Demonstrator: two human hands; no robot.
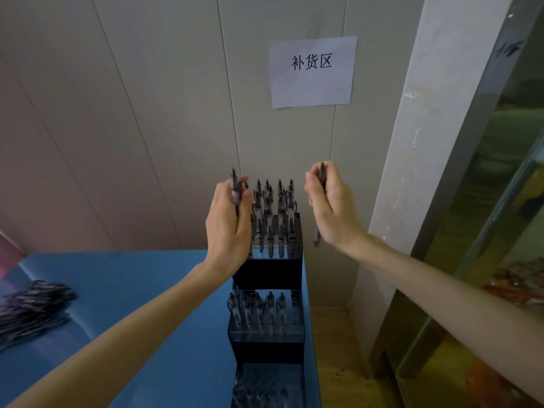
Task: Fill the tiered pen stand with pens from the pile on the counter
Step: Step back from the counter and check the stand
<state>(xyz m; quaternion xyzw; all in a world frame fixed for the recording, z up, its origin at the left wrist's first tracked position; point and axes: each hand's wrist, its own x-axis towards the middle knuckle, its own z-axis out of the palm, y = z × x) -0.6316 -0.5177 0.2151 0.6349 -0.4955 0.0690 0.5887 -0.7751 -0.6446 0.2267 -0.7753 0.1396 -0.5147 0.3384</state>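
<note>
Head view, past tense of one instant: showed a black plastic three-tiered pen stand [269, 346] standing on the right edge of a blue-topped table [141, 290]. Left hand [228, 223] raised just left of the stand's top tier, fingers [245, 198] curled round a slim dark pen with a clear barrel [235, 188], held upright. Right hand [331, 206] raised just right of the top tier, gripping a second dark pen [322, 175], its lower end poking out below the palm. Top tier mostly filled with upright pens; middle tier partly filled, with open holes towards its right side; bottom tier blurred, contents hard to tell. Loose pile of dark pens [32, 307] lay on the table well to the left of the stand.

Judged light, stiff and smooth-barrelled, so likely slippery if pinched loosely; probably best taken mid-barrel between thumb and two fingertips, tip down, leaving the lower end free for the hole. Risked knocking neighbouring pens in the crowded top tier. Stand itself looked stable enough not to need steadying.
</note>
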